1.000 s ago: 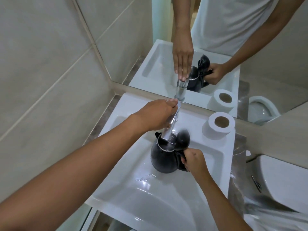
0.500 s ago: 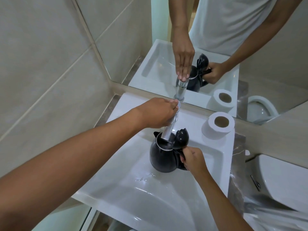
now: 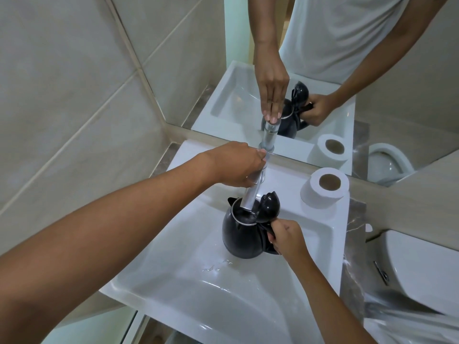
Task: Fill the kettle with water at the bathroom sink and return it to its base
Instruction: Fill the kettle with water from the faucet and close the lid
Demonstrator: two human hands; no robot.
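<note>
A black kettle [image 3: 239,238] stands in the white sink [image 3: 320,247], its lid [image 3: 269,207] flipped up. My right hand [image 3: 285,235] grips the kettle's handle on its right side. The chrome tap spout [image 3: 249,198] points down into the kettle's open mouth. My left hand [image 3: 236,163] rests over the top of the tap, fingers closed on its lever. Whether water runs is not visible.
A toilet paper roll [image 3: 325,187] stands on the sink's back right corner. A mirror [image 3: 323,70] above the sink reflects my arms and the kettle. A toilet cistern [image 3: 417,266] sits at right. Tiled wall [image 3: 74,95] closes the left side. Water drops [image 3: 216,265] lie in the basin.
The view has shifted slightly. Both hands hold their places on the tap and the kettle handle; the kettle stays under the spout.
</note>
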